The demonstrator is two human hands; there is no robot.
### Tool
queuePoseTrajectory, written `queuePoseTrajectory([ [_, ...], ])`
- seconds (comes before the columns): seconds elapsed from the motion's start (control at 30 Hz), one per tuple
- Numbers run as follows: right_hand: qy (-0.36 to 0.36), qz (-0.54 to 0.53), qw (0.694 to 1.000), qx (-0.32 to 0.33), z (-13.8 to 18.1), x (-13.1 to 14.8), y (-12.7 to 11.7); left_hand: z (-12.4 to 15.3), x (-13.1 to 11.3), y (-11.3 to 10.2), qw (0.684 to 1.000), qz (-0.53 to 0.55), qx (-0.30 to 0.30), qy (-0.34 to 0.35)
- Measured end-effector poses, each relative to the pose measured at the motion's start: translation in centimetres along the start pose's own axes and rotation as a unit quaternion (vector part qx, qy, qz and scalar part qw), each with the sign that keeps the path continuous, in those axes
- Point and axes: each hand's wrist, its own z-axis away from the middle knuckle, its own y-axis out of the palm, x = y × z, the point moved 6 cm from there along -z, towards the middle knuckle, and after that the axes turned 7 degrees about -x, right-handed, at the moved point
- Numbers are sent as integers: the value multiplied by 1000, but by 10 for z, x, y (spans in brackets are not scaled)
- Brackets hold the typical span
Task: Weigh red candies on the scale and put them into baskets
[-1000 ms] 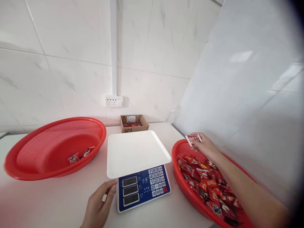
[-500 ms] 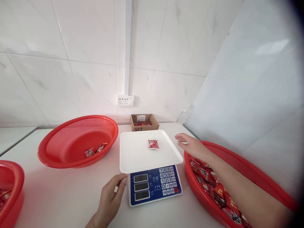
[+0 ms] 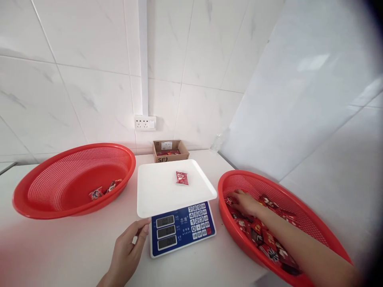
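Note:
My left hand (image 3: 127, 249) is at the left side of a blue and white digital scale (image 3: 185, 247). Its thumb and index finger are pinched together at the scale's edge, just below the tray's near left corner. On the white scale tray (image 3: 158, 195) lies one small red candy packet (image 3: 182, 178). My right hand (image 3: 247, 204) reaches into the right red basket (image 3: 326, 243), among red and dark wrapped candies (image 3: 269, 252). Its fingertips are partly hidden there, so whether they grip a packet does not show.
A second red basket (image 3: 74, 159) on the left holds a few packets (image 3: 96, 194). Behind the scale, an open cardboard box (image 3: 171, 158) with red packets stands near the tiled wall. A wall socket (image 3: 145, 123) is above it. Clear plastic (image 3: 216, 142) lies in the back corner.
My right hand has moved from beside the tray down into the right basket. My left hand stays at the scale's edge. The view has turned right, and the near-left basket has left it.

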Motion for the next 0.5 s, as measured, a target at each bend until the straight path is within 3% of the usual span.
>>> queuePoseTrajectory([
  [0.2,25,-19,999,-40,-1,-1,-21,-2,-4,-2,1000,11,-16,1],
  [0.33,85,-55,987,-126,-3,-7,-70,-2,-8,-3,999,20,-24,8],
  [0.43,114,-139,968,-177,-5,15,-110,-2,-11,-2,999,24,-22,16],
  [0.5,94,-193,965,-153,-8,49,-120,-1,-12,-2,999,25,-25,19],
])
